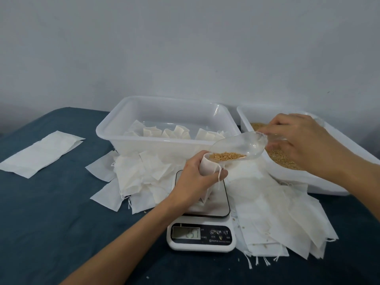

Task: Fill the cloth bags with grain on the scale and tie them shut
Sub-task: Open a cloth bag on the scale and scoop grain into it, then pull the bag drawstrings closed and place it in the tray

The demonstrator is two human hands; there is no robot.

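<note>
1. My left hand (197,177) reaches in from lower left, fingers curled round a white cloth bag (207,166), holding it upright over the scale (202,223).
2. My right hand (298,138) grips the handle of a clear scoop (238,149), tilted down with its lip at the bag's mouth.
3. Tan grain (228,155) lies in the scoop's lower end.
4. The bag's drawstring dangles beside my left thumb.

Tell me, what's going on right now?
Left hand grips cloth bag over scale. Right hand tips scoop of grain into it. Nothing blocking.
</note>
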